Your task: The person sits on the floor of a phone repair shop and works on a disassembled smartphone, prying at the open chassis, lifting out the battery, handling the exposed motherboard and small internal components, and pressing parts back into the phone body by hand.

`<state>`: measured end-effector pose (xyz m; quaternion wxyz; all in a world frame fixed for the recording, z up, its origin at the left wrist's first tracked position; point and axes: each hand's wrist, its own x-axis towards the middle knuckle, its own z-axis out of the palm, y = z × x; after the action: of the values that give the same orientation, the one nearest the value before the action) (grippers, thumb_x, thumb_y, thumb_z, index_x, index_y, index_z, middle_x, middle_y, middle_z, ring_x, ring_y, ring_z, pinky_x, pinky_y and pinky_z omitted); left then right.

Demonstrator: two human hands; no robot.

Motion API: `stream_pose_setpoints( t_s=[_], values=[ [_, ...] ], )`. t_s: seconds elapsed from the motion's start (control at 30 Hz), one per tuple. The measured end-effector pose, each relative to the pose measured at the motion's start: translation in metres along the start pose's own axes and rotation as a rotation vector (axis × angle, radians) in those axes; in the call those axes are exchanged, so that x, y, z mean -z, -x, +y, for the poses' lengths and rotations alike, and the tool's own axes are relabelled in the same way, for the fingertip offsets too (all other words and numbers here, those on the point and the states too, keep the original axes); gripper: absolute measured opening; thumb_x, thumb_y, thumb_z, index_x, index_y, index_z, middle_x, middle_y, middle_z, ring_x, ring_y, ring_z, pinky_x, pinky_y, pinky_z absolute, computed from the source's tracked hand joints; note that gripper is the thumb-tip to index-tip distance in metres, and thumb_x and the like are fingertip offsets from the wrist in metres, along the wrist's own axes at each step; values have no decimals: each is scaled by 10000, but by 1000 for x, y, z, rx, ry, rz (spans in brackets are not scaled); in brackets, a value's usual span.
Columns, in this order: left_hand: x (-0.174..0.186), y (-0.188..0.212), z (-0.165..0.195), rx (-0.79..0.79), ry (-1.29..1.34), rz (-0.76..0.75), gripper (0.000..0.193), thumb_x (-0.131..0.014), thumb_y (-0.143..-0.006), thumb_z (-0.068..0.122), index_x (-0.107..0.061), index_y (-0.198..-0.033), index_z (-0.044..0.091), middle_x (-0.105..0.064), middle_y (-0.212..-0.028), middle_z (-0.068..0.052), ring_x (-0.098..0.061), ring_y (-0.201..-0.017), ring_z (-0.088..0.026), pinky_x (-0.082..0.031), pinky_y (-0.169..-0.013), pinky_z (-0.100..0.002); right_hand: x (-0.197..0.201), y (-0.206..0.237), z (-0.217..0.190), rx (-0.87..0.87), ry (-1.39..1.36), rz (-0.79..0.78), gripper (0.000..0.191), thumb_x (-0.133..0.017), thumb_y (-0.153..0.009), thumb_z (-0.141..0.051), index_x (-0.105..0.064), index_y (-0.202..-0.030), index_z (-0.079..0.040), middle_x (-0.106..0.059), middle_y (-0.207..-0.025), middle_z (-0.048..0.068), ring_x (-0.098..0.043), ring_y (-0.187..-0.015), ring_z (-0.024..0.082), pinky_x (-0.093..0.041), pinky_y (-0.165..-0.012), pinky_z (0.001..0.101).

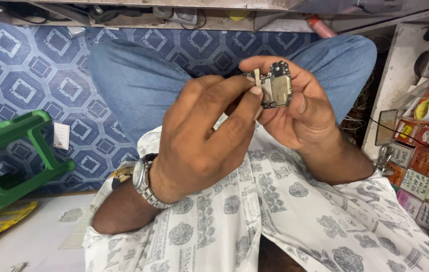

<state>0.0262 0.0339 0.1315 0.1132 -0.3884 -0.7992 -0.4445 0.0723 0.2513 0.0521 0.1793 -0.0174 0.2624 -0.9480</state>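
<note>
A seated person holds a small circuit board (276, 86) above their lap. The right hand (300, 108) curls closed around the board's edges. The left hand (202, 133), wearing a metal wristwatch (144, 180), pinches a pale strip (257, 78) on the board. A green plastic stool (8, 161) stands nearby.
</note>
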Motion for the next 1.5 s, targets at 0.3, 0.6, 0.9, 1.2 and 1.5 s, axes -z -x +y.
stream_pose_setpoints(
  t_s=[0.3, 0.6, 0.9, 1.2, 1.5],
  values=[
    [6, -10, 1, -48, -118, -147, 347, -728, -922, -20, -625, -1247, -89, -607, -1233, -210, -661, -1120, -354, -602, -918, -431, -2, -3, -6, -4, 98, 10, 678, -763, -1060, -211, -415, -1497, 174, -667, -1291, 199, -679, -1213, 235, -545, -1109, 362],
    [8, -15, 3, -95, -184, -190, 345, -688, -919, 2, -611, -1228, -130, -610, -1201, -248, -661, -1087, -373, -603, -897, -436, -3, -5, -6, 24, 189, 32, 618, -824, -1029, -161, -501, -1468, 131, -695, -1223, 104, -679, -1152, 137, -545, -1077, 275],
    [-1, -11, 1, -148, -304, -128, 288, -668, -932, -17, -615, -1186, -141, -629, -1150, -263, -680, -1028, -357, -612, -858, -411, -10, -8, -7, 22, 182, 85, 635, -810, -1005, -182, -499, -1451, 146, -699, -1211, 115, -687, -1079, 134, -554, -1016, 259],
    [2, -7, 4, -70, -185, -91, 267, -695, -915, -34, -618, -1158, -115, -637, -1122, -241, -683, -1001, -358, -599, -844, -427, -4, -4, -3, 2, 72, 5, 566, -732, -1059, -180, -495, -1456, 147, -687, -1279, 177, -685, -1203, 207, -554, -1098, 333],
    [-16, -27, 18, -103, -250, -112, 291, -699, -915, -143, -692, -1190, -47, -684, -1140, -200, -712, -1004, -336, -598, -847, -407, 11, 1, 0, -103, -133, -30, 515, -683, -1090, -213, -535, -1476, 94, -661, -1312, 178, -669, -1221, 259, -571, -1041, 433]
  ],
)
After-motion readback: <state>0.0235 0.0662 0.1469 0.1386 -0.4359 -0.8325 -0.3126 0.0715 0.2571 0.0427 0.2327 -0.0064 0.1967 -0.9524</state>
